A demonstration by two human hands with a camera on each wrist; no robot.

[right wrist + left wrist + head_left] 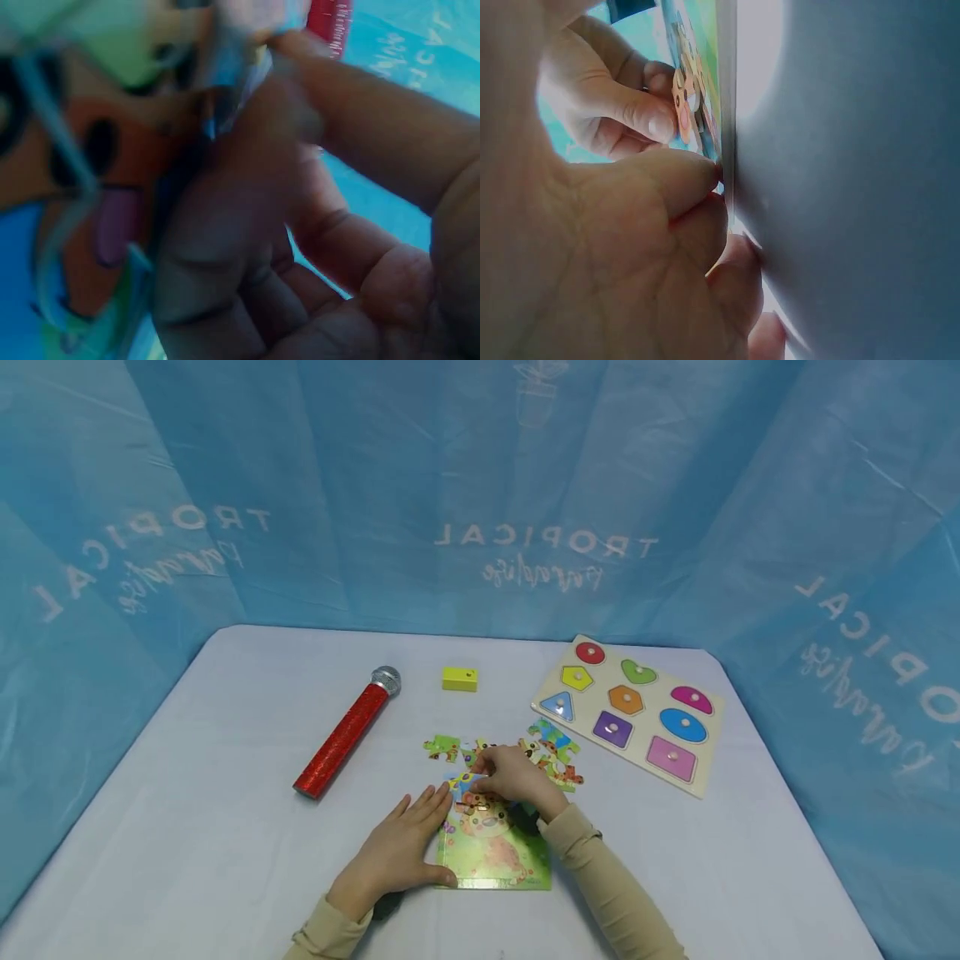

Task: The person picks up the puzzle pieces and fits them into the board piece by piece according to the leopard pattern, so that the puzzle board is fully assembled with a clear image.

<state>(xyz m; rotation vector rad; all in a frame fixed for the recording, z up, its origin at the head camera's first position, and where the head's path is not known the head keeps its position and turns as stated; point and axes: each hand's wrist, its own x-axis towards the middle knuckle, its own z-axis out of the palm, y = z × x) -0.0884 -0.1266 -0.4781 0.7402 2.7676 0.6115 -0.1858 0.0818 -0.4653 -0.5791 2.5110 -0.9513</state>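
A picture puzzle board (498, 864) with a cartoon animal on green lies at the table's front middle. My left hand (397, 847) rests along its left edge, fingers extended and thumb at the lower corner. Over the board's upper part, my right hand (517, 775) pinches a puzzle piece (683, 109) between thumb and fingers. That piece carries an orange animal face; in the head view the fingers largely cover it. Loose puzzle pieces (442, 746) lie just beyond the board, and more jigsaw pieces (557, 742) sit at its upper right.
A red glittery microphone (345, 739) with a silver head lies to the left. Farther back is a small yellow block (460, 679). A shape board (645, 752) with colourful knobbed pieces lies at the back right. Blue curtains (480, 468) surround the white table (225, 827).
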